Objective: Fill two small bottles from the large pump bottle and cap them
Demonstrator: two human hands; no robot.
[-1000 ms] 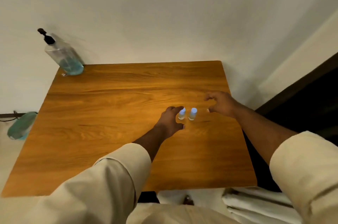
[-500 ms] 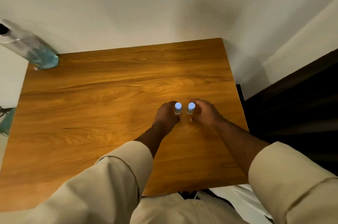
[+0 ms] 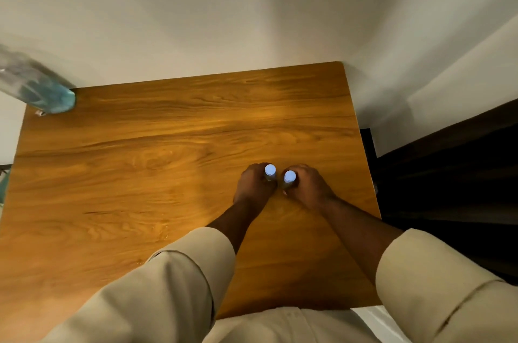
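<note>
Near the table's right edge, the left hand (image 3: pixel 253 185) grips one capped small bottle (image 3: pixel 270 171) and the right hand (image 3: pixel 307 184) grips the other small bottle (image 3: pixel 289 178), side by side on the wooden table (image 3: pixel 140 174). Far left stands the large pump bottle (image 3: pixel 42 90), blurred.

Plain home room, wooden table (image 3: pixel 173 163) against bare white wall (image 3: pixel 224 12)
</note>
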